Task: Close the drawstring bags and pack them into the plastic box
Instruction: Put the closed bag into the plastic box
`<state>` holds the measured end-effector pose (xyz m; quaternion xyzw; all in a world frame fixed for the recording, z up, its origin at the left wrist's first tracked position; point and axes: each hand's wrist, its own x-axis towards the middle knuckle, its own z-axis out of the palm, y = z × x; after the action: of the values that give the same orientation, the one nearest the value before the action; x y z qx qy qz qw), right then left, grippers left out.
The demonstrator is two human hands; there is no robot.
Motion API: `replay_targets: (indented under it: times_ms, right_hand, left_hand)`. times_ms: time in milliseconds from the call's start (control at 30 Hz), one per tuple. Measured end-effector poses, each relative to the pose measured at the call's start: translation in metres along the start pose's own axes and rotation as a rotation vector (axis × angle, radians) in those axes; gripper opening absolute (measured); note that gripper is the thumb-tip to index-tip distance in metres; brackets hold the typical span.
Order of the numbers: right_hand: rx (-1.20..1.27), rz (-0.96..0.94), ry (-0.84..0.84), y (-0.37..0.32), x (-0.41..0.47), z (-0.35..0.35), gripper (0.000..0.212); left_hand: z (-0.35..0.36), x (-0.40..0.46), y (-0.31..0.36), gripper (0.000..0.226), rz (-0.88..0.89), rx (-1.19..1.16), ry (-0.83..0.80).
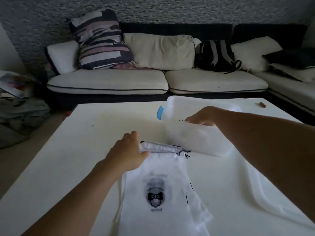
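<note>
A white drawstring bag [163, 181] with a dark round logo lies flat on the white table [105, 126], on top of other white bags. My left hand [129, 150] grips its top left corner at the gathered hem, thumb over the fabric. Dark cord ends [183, 151] trail from the hem's right side. The clear plastic box [196, 140] stands just behind the bag. My right hand [202, 116] reaches into the box from above, fingers down inside it; whether it holds anything is hidden by blur. The box's lid with a blue clip [160, 113] lies behind it.
A small brown object [261, 105] lies near the table's far right corner. A white sofa [153, 80] with cushions and a black backpack [216, 55] runs behind the table. A pile of clothes [20, 113] sits on the floor at left.
</note>
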<state>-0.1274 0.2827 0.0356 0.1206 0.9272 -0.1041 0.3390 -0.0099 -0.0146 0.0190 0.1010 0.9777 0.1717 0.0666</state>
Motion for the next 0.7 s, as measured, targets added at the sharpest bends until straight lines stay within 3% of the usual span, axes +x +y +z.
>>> replay_targets:
  times_ms: [67,133,233,300,400,467,500,533,567,633,700]
  right_hand:
    - [-0.098,0.115,0.162,0.006,0.018,0.004,0.074]
    - [-0.152,0.148,0.274,0.012,0.032,0.004,0.074]
    - [0.012,0.048,0.194,0.008,0.032,-0.004,0.075]
    - [0.118,-0.088,0.115,0.0,0.01,-0.011,0.068]
    - [0.153,-0.3,0.342,-0.011,-0.053,-0.031,0.076]
    - [0.252,-0.539,0.623,-0.018,-0.098,-0.032,0.053]
    - [0.368,-0.671,0.697,-0.025,-0.118,-0.025,0.04]
    - [0.457,-0.77,0.666,-0.034,-0.134,-0.011,0.03]
    - [0.42,-0.827,0.569,-0.045,-0.147,0.009,0.022]
    - [0.045,-0.763,0.367,-0.064,-0.149,0.054,0.015]
    - [-0.25,-0.576,0.365,-0.07,-0.124,0.1,0.043]
  left_hand:
    - [0.009,0.005,-0.014,0.081,-0.053,0.068,-0.088]
    - [0.018,0.011,-0.027,0.098,-0.109,0.126,-0.187]
    - [0.032,0.018,-0.046,0.107,-0.124,0.142,-0.326]
    - [0.038,0.022,-0.051,0.097,-0.111,0.17,-0.293]
    - [0.041,0.027,-0.051,0.073,-0.102,0.137,-0.129]
    - [0.043,0.028,-0.05,0.063,-0.042,0.06,-0.064]
    - [0.044,0.028,-0.051,0.055,-0.009,0.033,-0.054]
    - [0.044,0.026,-0.051,0.043,0.021,0.01,-0.046]
    - [0.045,0.024,-0.05,0.028,0.033,-0.003,-0.041]
    - [0.042,0.016,-0.046,0.019,0.047,-0.02,-0.029]
    - [0.037,0.01,-0.042,0.026,0.058,-0.051,0.021]
